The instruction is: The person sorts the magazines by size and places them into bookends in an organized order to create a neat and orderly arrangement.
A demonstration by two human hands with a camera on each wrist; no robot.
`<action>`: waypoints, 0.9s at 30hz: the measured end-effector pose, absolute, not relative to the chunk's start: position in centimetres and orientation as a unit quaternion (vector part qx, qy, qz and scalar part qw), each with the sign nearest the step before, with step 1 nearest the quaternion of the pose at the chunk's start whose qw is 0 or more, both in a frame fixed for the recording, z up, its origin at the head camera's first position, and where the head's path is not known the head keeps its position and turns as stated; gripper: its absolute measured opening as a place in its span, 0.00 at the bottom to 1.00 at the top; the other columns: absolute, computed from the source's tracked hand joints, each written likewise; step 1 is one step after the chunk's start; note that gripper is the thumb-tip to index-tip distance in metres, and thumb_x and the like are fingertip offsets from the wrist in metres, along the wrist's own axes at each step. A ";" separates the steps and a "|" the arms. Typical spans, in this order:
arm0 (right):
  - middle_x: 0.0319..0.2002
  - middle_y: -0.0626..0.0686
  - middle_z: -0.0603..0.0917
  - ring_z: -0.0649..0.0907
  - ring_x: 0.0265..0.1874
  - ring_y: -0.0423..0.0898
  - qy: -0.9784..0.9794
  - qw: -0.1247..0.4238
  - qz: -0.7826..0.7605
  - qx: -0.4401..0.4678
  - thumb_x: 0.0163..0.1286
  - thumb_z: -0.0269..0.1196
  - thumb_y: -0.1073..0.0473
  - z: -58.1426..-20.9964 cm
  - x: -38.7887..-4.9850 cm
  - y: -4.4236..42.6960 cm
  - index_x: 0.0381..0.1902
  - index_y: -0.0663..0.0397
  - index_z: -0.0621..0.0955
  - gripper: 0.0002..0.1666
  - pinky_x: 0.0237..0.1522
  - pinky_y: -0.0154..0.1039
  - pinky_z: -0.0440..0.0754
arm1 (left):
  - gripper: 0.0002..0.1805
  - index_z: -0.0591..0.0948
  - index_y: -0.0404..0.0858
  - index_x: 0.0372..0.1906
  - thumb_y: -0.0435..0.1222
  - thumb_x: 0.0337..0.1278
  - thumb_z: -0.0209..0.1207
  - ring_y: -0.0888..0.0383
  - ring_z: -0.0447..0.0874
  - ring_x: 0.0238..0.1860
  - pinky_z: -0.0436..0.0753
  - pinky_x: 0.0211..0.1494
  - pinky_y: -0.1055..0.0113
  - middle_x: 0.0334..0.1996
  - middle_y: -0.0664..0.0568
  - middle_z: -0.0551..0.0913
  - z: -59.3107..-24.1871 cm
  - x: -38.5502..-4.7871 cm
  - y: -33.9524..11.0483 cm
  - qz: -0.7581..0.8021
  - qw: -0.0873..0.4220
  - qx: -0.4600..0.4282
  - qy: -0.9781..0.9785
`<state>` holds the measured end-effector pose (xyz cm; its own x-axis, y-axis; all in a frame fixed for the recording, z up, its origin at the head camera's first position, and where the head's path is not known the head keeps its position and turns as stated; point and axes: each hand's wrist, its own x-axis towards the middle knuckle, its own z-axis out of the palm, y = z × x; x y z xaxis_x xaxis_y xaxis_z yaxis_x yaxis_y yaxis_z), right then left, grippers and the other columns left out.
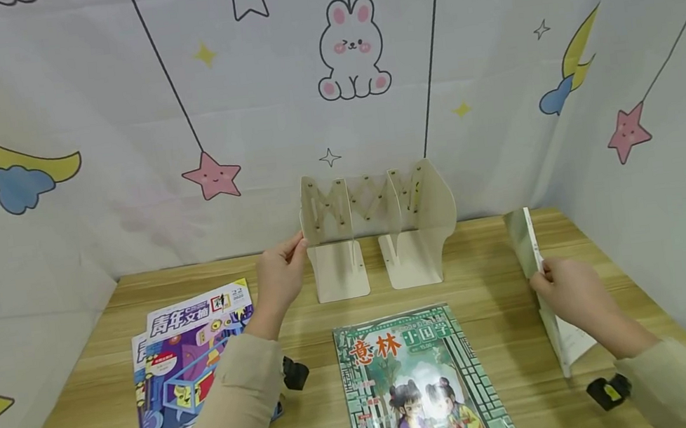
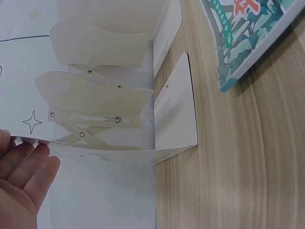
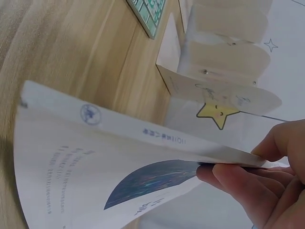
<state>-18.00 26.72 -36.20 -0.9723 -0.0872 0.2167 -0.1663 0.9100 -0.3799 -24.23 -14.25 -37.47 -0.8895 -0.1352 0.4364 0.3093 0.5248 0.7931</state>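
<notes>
A cream expandable bookend rack [image 1: 373,203] stands at the back of the table, its upright dividers joined by folding crossbars. My left hand [image 1: 281,274] pinches the edge of its left end plate; the left wrist view shows the fingers [image 2: 40,176] against that plate's outer face. On the right, my right hand [image 1: 574,290] grips a magazine [image 1: 545,290] held upright on its edge. The right wrist view shows the magazine's white spine [image 3: 143,126] and a cover with a dark round picture, thumb on one side and fingers on the other.
A green illustrated magazine [image 1: 419,382] lies flat in the middle front. Two overlapping purple-blue magazines [image 1: 183,373] lie at the left, partly behind my left sleeve. White patterned cloth [image 1: 117,127] hangs behind and on both sides of the wooden table [image 1: 315,415].
</notes>
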 end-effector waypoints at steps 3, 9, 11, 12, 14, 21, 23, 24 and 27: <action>0.12 0.44 0.55 0.55 0.13 0.39 -0.972 0.108 0.199 0.063 0.66 0.46 0.64 -36.1 -17.9 26.7 0.16 0.50 0.57 0.18 0.15 0.29 0.53 | 0.16 0.80 0.32 0.52 0.36 0.66 0.54 0.54 0.83 0.31 0.75 0.26 0.80 0.43 0.39 0.85 -37.5 -24.2 -14.3 -0.485 0.232 -0.053 -0.842; 0.12 0.45 0.61 0.59 0.12 0.39 -0.970 0.121 0.203 0.054 0.66 0.47 0.63 -36.0 -17.7 26.7 0.19 0.56 0.68 0.15 0.14 0.30 0.56 | 0.16 0.80 0.32 0.51 0.37 0.66 0.54 0.53 0.83 0.31 0.76 0.27 0.81 0.43 0.39 0.85 -37.5 -24.2 -14.3 -0.484 0.232 -0.054 -0.842; 0.12 0.46 0.63 0.59 0.12 0.39 -0.970 0.121 0.206 0.050 0.67 0.47 0.62 -36.0 -17.6 26.7 0.19 0.56 0.68 0.15 0.14 0.30 0.57 | 0.16 0.80 0.32 0.52 0.37 0.66 0.54 0.53 0.83 0.31 0.75 0.26 0.80 0.42 0.39 0.86 -37.5 -24.2 -14.3 -0.486 0.226 -0.052 -0.842; 0.12 0.49 0.68 0.60 0.12 0.39 -0.969 0.122 0.210 0.049 0.67 0.47 0.62 -36.0 -17.6 26.7 0.19 0.56 0.68 0.15 0.14 0.30 0.57 | 0.16 0.80 0.32 0.52 0.38 0.66 0.54 0.53 0.83 0.31 0.75 0.26 0.80 0.42 0.39 0.86 -37.5 -24.2 -14.3 -0.487 0.224 -0.051 -0.843; 0.14 0.54 0.74 0.60 0.12 0.40 -0.967 0.126 0.214 0.047 0.68 0.46 0.62 -36.0 -17.6 26.8 0.18 0.55 0.68 0.16 0.14 0.31 0.58 | 0.17 0.80 0.33 0.52 0.38 0.66 0.54 0.54 0.82 0.31 0.75 0.26 0.80 0.43 0.40 0.86 -37.5 -24.2 -14.3 -0.490 0.217 -0.047 -0.843; 0.33 0.70 0.85 0.76 0.16 0.46 -0.960 0.158 0.226 0.051 0.67 0.47 0.63 -35.9 -17.5 27.0 0.25 0.62 0.77 0.15 0.15 0.31 0.62 | 0.17 0.80 0.33 0.53 0.39 0.66 0.54 0.54 0.81 0.31 0.75 0.27 0.79 0.43 0.40 0.86 -37.4 -24.3 -14.2 -0.492 0.207 -0.037 -0.845; 0.36 0.72 0.84 0.77 0.16 0.46 -0.959 0.162 0.229 0.051 0.67 0.47 0.63 -35.9 -17.5 27.0 0.27 0.63 0.78 0.15 0.14 0.31 0.62 | 0.16 0.80 0.33 0.52 0.38 0.66 0.54 0.54 0.81 0.31 0.75 0.27 0.79 0.42 0.40 0.86 -37.4 -24.3 -14.2 -0.491 0.211 -0.035 -0.844; 0.37 0.72 0.84 0.78 0.16 0.48 -0.958 0.162 0.230 0.049 0.67 0.47 0.63 -35.9 -17.4 27.0 0.28 0.64 0.78 0.15 0.15 0.31 0.63 | 0.16 0.80 0.33 0.52 0.38 0.66 0.54 0.54 0.82 0.32 0.76 0.28 0.79 0.43 0.40 0.86 -37.4 -24.3 -14.1 -0.491 0.215 -0.035 -0.843; 0.37 0.73 0.83 0.82 0.20 0.52 -0.956 0.173 0.232 0.051 0.67 0.47 0.64 -36.0 -17.2 27.2 0.31 0.67 0.79 0.15 0.15 0.31 0.64 | 0.16 0.81 0.34 0.52 0.38 0.66 0.54 0.53 0.82 0.31 0.75 0.27 0.78 0.43 0.41 0.86 -37.7 -24.2 -14.0 -0.487 0.211 -0.029 -0.847</action>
